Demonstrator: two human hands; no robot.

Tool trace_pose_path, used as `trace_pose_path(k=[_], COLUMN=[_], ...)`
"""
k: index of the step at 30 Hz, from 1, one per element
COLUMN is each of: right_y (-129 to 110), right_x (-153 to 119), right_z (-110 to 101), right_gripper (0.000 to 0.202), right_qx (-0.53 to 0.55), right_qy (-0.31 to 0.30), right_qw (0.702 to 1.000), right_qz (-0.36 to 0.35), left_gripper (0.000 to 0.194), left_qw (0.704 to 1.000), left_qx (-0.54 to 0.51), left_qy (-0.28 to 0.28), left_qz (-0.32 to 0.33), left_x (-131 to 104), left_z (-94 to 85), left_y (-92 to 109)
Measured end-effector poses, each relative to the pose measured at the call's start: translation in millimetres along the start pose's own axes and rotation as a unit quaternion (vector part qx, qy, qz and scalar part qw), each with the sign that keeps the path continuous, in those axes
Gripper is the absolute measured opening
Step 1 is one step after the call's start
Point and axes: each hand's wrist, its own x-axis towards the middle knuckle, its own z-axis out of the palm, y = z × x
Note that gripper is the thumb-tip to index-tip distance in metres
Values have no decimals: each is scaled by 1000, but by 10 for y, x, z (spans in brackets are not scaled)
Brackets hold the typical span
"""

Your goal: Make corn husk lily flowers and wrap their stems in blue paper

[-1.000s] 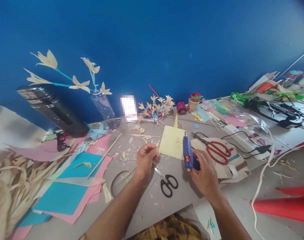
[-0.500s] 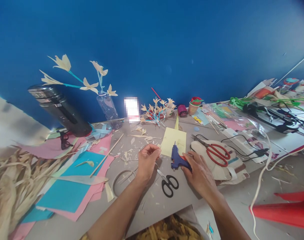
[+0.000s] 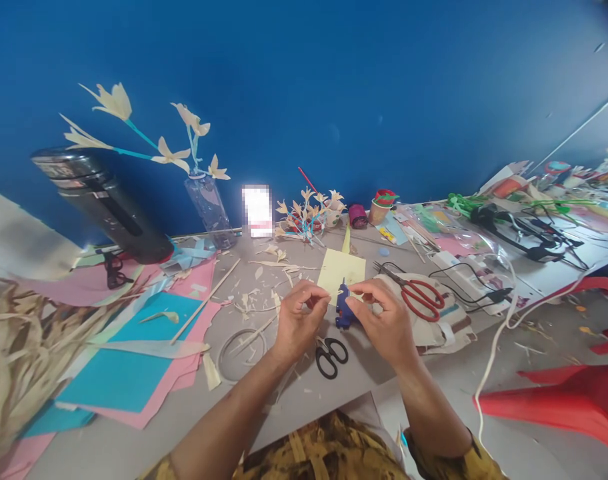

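Observation:
My left hand (image 3: 300, 319) is closed in a pinch above the grey table. A small pale sliver seems to show at its fingertips, too small to name. Facing it from a short gap away is my right hand (image 3: 387, 319), thumb and index finger pinched together; what they hold, if anything, cannot be made out. The blue glue gun (image 3: 342, 312) lies between the hands, partly covered by the right one, on the edge of a yellow paper sheet (image 3: 341, 265). Black-handled scissors (image 3: 331, 358) rest just below, their blades partly hidden by my left hand.
Red-handled scissors (image 3: 424, 299) lie on a cloth bag (image 3: 447, 333) at right, near a white power strip (image 3: 464, 280). Blue paper (image 3: 129, 380), dry husks (image 3: 29, 360) and a black flask (image 3: 109, 207) are at left. Pale flowers stand in a clear bottle (image 3: 209, 210).
My right hand has let go of the glue gun, left it on the table, and moved left and up to face my left hand. The view has shifted slightly.

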Motion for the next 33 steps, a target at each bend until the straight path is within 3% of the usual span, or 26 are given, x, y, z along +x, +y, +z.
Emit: trace_pose_path(k=[5,12,18,27,30,33], right_y=[10,19,27,-9,16,83], right_x=[8,40,19,16,16,35], right_z=[53,74,103,122,129,112], right_gripper=[11,13,14,15,18,22], right_qx=[2,2,5,28,31,48], right_qy=[-23,-15,-6,-10,-7,4], right_qw=[1000,999,1000,998,996,993], right_qz=[-21,-29,-3,60,80,108], left_gripper=[11,13,16,17,16,13], left_qw=[1000,999,993,979,985,998], left_qx=[-5,26,68,148,134,60], left_qy=[-16,-20,-19,-20,-33,-16], left_qz=[-8,34,95,136,101,-20], left_x=[-3,-1,-9,-26,-28,-17], left_z=[-4,2,11,20,19,19], left_y=[37,1,-31,-61,-43,-14])
